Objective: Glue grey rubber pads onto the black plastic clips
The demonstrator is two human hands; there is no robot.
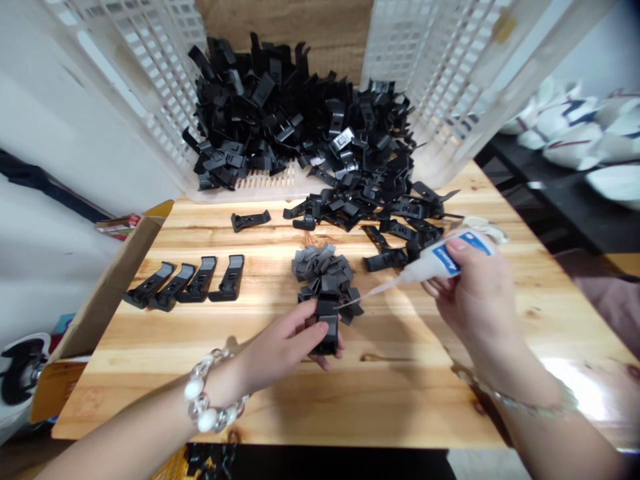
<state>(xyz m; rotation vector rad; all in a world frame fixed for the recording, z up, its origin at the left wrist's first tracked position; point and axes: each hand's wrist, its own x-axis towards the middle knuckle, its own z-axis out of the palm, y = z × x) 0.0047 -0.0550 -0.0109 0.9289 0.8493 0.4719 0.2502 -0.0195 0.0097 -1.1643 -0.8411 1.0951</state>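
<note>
Left hand pinching black plastic bracket beside grey rectangular pads; right hand gripping white, blue-labelled plastic bottle, thin nozzle at the bracket. Remotely, I judge oversqueezing could flood it.

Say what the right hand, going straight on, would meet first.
The bottle in the right hand would likely meet the clip in the left hand first; they overlap in view, but depth is unclear.
</note>
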